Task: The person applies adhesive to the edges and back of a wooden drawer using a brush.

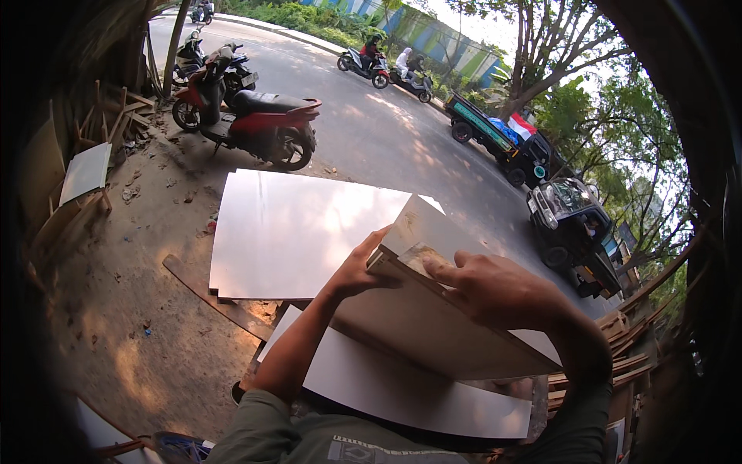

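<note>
A thick, pale box-like wooden piece is tilted up on edge in front of me. My left hand wraps round its left corner, with the thumb side near the top edge. My right hand bends over its narrow upper face, fingers curled and pressed together at a tan, rough-looking patch. Whatever may be between these fingers is too small to make out. Below the piece lies a white board, partly in its shadow. Another large white board lies flat just beyond.
A red motor scooter is parked beyond the boards, by the road. Riders on scooters and two small trucks are on the road. Wood scraps lean at the left; stacked strips lie at the right. A curved plank rests at left.
</note>
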`<state>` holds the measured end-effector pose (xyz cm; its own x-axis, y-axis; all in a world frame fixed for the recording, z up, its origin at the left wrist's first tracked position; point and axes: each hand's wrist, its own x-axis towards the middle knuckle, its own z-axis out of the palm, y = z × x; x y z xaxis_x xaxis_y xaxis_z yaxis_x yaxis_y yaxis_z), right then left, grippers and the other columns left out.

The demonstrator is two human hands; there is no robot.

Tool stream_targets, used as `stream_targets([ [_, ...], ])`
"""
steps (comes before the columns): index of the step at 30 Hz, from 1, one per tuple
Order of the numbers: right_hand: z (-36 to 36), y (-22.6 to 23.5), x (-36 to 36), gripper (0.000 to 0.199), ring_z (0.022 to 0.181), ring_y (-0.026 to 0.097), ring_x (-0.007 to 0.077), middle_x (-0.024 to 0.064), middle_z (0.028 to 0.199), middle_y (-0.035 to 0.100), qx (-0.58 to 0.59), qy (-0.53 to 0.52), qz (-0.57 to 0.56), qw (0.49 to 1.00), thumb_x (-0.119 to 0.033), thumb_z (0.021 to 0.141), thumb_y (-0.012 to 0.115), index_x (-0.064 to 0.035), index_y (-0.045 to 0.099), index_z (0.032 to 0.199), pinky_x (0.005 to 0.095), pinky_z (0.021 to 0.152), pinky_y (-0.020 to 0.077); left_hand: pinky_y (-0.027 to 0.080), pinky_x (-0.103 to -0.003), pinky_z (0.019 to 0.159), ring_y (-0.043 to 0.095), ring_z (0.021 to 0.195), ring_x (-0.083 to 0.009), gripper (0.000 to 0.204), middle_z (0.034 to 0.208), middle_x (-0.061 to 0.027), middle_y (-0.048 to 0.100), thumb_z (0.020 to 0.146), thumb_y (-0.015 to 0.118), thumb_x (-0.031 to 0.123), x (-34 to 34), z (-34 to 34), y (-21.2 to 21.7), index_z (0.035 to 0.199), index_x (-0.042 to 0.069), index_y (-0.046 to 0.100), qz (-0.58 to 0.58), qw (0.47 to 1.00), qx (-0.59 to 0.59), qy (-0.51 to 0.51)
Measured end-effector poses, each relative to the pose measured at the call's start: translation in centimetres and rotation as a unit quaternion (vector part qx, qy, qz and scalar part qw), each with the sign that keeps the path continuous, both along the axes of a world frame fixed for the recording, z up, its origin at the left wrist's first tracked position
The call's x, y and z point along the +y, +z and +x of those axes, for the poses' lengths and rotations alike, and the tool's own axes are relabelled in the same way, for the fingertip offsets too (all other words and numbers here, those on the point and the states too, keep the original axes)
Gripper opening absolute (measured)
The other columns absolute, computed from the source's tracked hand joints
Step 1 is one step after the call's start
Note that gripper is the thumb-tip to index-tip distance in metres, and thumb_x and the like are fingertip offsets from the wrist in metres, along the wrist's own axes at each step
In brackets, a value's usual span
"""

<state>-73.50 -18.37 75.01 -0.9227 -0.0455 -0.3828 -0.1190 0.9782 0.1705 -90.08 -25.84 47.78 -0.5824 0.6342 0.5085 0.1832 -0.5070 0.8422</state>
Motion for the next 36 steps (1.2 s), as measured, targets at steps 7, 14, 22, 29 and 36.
stream_targets([
  [7,-1.6,2.0,3.3,0.046,0.090,0.065,0.0350,0.0190,0.097,0.062,0.139,0.058,-0.019,0.988,-0.007,0.095,0.061,-0.0197,0.062,0.140,0.0448,0.082,0.0490,0.037,-0.041,0.115,0.045,0.140,-0.0281,0.108,0.149,-0.0152,0.048,0.067,0.094,0.031,0.0,0.1,0.2,0.156,0.005,0.038,0.028,0.999,-0.025,-0.021],
  [14,-4.0,-1.8,7.5,0.045,0.087,0.063,0.0336,0.0178,0.097,0.061,0.155,0.097,-0.096,0.978,-0.008,0.096,0.064,-0.0206,0.062,0.140,0.0447,0.081,0.0481,0.036,-0.041,0.116,0.044,0.141,-0.0270,0.109,0.150,-0.0146,0.048,0.066,0.094,0.030,0.3,-0.1,-0.2,0.156,0.005,0.037,0.025,0.999,-0.017,-0.023],
  [22,-3.8,2.2,6.0,0.044,0.097,0.064,0.0338,0.0147,0.103,0.062,0.110,0.047,0.033,0.992,-0.011,0.098,0.061,-0.0254,0.062,0.139,0.0460,0.084,0.0495,0.037,-0.040,0.115,0.046,0.139,-0.0264,0.111,0.148,-0.0146,0.049,0.065,0.095,0.030,0.0,-0.2,0.2,0.156,0.004,0.037,0.020,1.000,-0.015,-0.011],
  [29,-4.9,-0.5,7.7,0.045,0.100,0.064,0.0358,0.0179,0.105,0.062,0.114,0.055,-0.057,0.990,-0.013,0.098,0.062,-0.0241,0.060,0.141,0.0463,0.087,0.0499,0.037,-0.040,0.115,0.046,0.139,-0.0261,0.109,0.148,-0.0138,0.050,0.065,0.095,0.029,0.4,-0.1,0.3,0.155,0.004,0.039,0.033,0.999,-0.020,-0.024],
  [36,-3.7,2.9,7.8,0.044,0.111,0.061,0.0345,0.0161,0.113,0.064,0.075,-0.038,0.048,0.995,-0.014,0.098,0.061,-0.0234,0.061,0.141,0.0469,0.095,0.0473,0.039,-0.039,0.114,0.048,0.137,-0.0247,0.108,0.147,-0.0127,0.051,0.065,0.095,0.026,0.7,-0.6,0.0,0.154,0.004,0.039,0.026,0.999,-0.025,-0.007],
])
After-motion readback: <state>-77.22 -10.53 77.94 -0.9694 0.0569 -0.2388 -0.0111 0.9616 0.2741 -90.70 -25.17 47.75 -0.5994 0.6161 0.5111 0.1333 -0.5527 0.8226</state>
